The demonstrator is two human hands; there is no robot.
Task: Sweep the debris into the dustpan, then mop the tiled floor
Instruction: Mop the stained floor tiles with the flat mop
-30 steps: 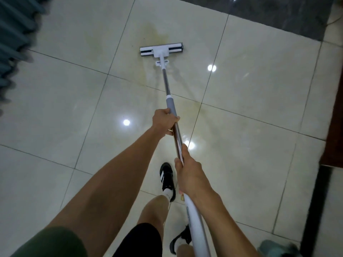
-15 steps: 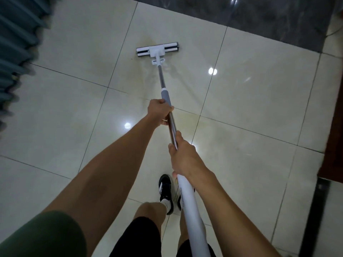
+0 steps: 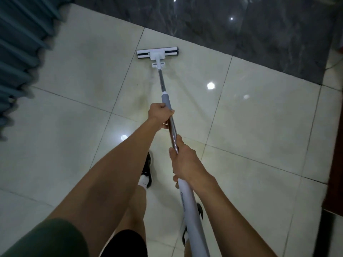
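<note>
A mop with a white flat head [image 3: 158, 53] rests on the cream tiled floor [image 3: 250, 130], close to the dark marble strip. Its metal shaft [image 3: 162, 81] runs back toward me into a grey sleeve and a white lower handle [image 3: 189, 206]. My left hand [image 3: 160, 114] is closed around the shaft just below the grey sleeve. My right hand [image 3: 182, 162] grips the shaft lower down, where the metal meets the white handle. A faint yellowish wet smear [image 3: 143, 98] shows on the tile left of the shaft. No dustpan or debris is in view.
Blue pleated curtain folds [image 3: 20, 52] hang along the left edge. A dark marble floor strip [image 3: 241, 30] crosses the top. Dark wooden furniture or a door frame [image 3: 334, 145] stands at the right edge. My feet in black shoes [image 3: 147, 169] stand under the handle.
The mop head has been pushed further forward and now lies near the dark marble strip. Both hands kept their grip on the shaft, and my feet have stepped forward.
</note>
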